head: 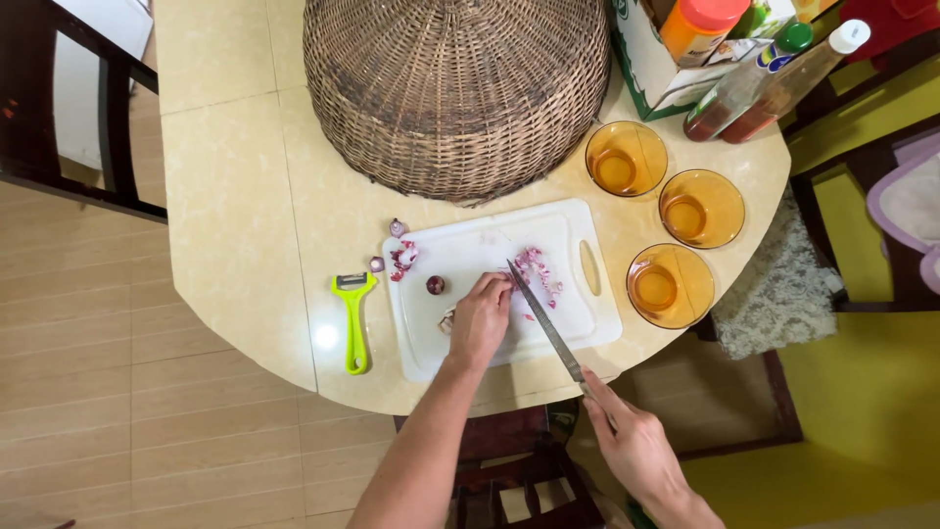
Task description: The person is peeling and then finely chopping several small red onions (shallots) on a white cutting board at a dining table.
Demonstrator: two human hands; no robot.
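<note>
**Two hands working at a white cutting board**

The left hand (480, 318) is pressing curled fingers on the smooth plastic cutting board (470, 257). The right hand (634, 446) is closing its grip around a long steel knife (543, 318), whose tip is touching purple shallot pieces (534, 264) beyond the grip.

Upper right of frame: white-and-green cardboard box (651, 73), open-topped, containing an orange plastic jar with red lid (697, 24). Beside it, lying tilted: two clear bottles, green-capped (744, 83) with blue-white label, and white-capped (798, 78).
</note>
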